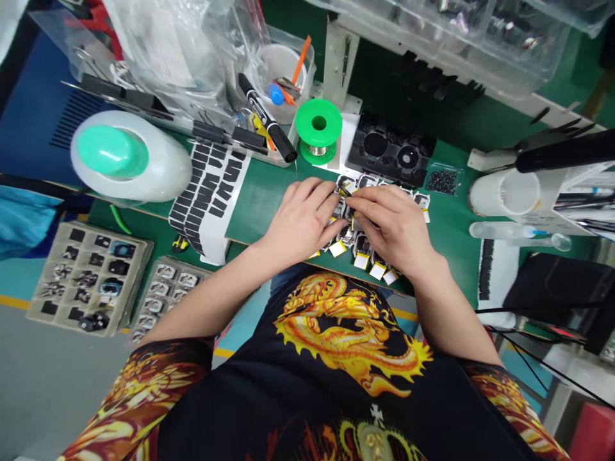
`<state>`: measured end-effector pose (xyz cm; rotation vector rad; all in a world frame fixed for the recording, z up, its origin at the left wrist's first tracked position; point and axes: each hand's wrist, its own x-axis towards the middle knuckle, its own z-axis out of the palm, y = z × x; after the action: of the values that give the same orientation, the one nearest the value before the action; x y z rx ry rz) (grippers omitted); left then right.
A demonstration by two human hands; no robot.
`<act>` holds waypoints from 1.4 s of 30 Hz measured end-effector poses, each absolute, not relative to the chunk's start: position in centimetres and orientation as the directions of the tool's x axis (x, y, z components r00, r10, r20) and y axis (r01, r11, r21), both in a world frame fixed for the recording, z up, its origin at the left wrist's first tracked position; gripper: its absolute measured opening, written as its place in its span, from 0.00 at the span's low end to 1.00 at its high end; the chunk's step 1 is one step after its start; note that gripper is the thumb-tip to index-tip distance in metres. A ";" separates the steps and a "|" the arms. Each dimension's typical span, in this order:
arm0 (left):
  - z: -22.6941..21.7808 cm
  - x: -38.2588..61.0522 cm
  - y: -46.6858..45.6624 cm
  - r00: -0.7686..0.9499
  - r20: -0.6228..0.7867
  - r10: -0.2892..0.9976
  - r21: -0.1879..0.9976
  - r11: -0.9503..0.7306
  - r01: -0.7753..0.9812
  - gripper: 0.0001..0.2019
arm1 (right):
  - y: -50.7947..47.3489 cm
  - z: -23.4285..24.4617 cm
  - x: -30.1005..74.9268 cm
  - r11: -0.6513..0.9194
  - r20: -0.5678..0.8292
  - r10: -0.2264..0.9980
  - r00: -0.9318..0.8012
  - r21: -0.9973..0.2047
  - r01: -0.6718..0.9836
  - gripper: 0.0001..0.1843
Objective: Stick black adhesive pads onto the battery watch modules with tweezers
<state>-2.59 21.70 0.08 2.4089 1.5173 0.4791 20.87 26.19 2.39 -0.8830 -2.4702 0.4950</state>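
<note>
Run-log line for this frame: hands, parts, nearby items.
left hand: fingertips at small white-tabbed assemblies | right hand: likewise | grips: unclear | beyond hands: green wire spool, black marker

At centre, the bare left hand (pixel 303 216) and bare right hand (pixel 394 224) partly hide small silvery units with white-and-yellow tabs (pixel 361 257); the narrow dark piece (pixel 344 191) between them is too small to identify. Upper right, the top edge crops a clear plastic compartment box (pixel 521 82), its contents (pixel 460 24) blurred.

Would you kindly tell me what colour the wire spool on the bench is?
The spool is bright green, best seen in the head view.
</note>
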 end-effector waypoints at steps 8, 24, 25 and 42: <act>0.0 -2.6 21.7 0.407 0.150 0.901 0.369 -0.433 0.823 0.24 | 26.0 2.9 21.0 0.739 0.323 0.659 -0.679 -0.446 0.505 0.18; 0.1 -2.6 21.7 0.406 0.149 0.902 0.383 -0.431 0.817 0.22 | 26.0 3.1 21.2 0.789 0.286 0.601 -0.746 -0.360 0.498 0.24; 0.1 -2.6 21.7 0.406 0.147 0.902 0.388 -0.431 0.815 0.22 | 26.0 3.1 21.2 0.784 0.272 0.605 -0.748 -0.364 0.502 0.24; 0.0 -2.7 21.7 0.418 0.164 0.893 0.373 -0.449 0.812 0.23 | 26.0 2.5 21.1 0.817 0.356 0.573 -0.738 -0.319 0.481 0.22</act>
<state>-2.67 21.70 0.05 2.4379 1.4959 0.5007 21.13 26.04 2.47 -0.7851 -2.5563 0.2855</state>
